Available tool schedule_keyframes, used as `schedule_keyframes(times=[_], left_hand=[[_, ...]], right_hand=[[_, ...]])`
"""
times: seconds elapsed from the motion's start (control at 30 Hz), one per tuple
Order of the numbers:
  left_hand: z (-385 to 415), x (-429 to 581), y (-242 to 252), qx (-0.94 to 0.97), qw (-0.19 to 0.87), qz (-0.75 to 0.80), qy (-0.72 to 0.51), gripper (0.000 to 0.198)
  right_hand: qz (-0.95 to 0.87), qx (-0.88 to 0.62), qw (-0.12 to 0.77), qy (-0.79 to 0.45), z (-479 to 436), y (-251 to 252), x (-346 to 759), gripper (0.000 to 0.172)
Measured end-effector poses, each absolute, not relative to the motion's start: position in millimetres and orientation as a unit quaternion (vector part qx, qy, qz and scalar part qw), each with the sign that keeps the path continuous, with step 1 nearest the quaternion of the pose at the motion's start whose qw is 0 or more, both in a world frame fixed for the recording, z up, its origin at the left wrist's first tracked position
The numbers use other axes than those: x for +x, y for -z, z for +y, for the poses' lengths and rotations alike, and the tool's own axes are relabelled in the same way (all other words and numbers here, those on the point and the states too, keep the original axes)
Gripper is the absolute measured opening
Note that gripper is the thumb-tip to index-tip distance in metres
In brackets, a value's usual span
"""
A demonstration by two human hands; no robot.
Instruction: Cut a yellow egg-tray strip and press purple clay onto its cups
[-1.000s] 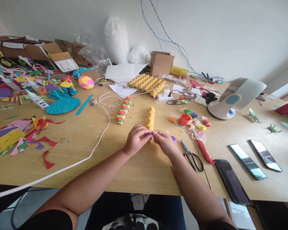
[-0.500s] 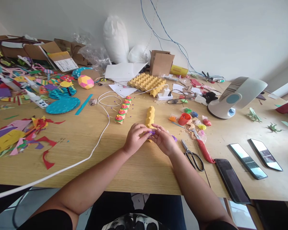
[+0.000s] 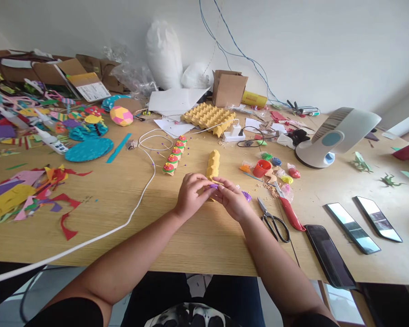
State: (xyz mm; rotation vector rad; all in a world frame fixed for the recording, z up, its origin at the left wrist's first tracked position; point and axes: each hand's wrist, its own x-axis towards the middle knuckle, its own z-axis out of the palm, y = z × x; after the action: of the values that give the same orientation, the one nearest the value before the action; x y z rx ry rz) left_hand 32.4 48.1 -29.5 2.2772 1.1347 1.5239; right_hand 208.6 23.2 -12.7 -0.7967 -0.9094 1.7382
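Between the fingertips of both hands is a small purple piece (image 3: 214,185). My left hand (image 3: 192,195) pinches its left side, and my right hand (image 3: 232,198) has its fingers closed on the right side. Just beyond and partly behind my fingers lies a yellow bumpy strip (image 3: 213,164) on the table. A purple lump in clear wrap (image 3: 246,196) rests right of my right hand. To the left stands a red and green decorated caterpillar-like strip (image 3: 175,156) with pins sticking out.
Scissors (image 3: 273,220), a red-handled knife (image 3: 292,214) and a dark phone (image 3: 330,256) lie to the right. Beyond are a red cup (image 3: 262,168), wrapped clay lumps and a white fan (image 3: 337,136). A white cable (image 3: 122,225) crosses the left side. Paper scraps lie far left.
The fingers of my right hand have curled in closer around the purple piece. Both hands stay in nearly the same place.
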Motion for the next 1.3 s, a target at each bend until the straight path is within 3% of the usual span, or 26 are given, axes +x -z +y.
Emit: schedule_keyframes(times=[0.37, 0.57, 0.77, 0.97, 1.1, 1.3], left_hand=[[43.3, 31.8, 28.0, 0.760, 0.061, 0.380, -0.523, 0.013], [41.4, 31.7, 26.2, 0.754, 0.074, 0.370, -0.538, 0.043], [41.9, 33.7, 28.4, 0.781, 0.076, 0.339, -0.519, 0.030], [44.2, 30.7, 27.7, 0.775, 0.052, 0.342, -0.529, 0.016], [42.9, 31.4, 26.2, 0.782, 0.063, 0.329, -0.526, 0.015], [39.5, 35.7, 25.0, 0.778, 0.108, 0.330, -0.524, 0.050]], right_hand=[[-0.358, -0.358, 0.498, -0.704, 24.7, 18.3, 206.2, 0.035], [-0.370, -0.373, 0.518, -0.675, 27.3, 16.9, 208.8, 0.035], [-0.426, -0.419, 0.514, -0.615, 26.6, 15.4, 207.4, 0.035], [-0.384, -0.373, 0.494, -0.685, 26.8, 18.8, 207.3, 0.045], [-0.424, -0.349, 0.472, -0.689, 24.4, 17.3, 207.5, 0.035], [-0.483, -0.424, 0.494, -0.586, 26.5, 16.3, 208.1, 0.043]])
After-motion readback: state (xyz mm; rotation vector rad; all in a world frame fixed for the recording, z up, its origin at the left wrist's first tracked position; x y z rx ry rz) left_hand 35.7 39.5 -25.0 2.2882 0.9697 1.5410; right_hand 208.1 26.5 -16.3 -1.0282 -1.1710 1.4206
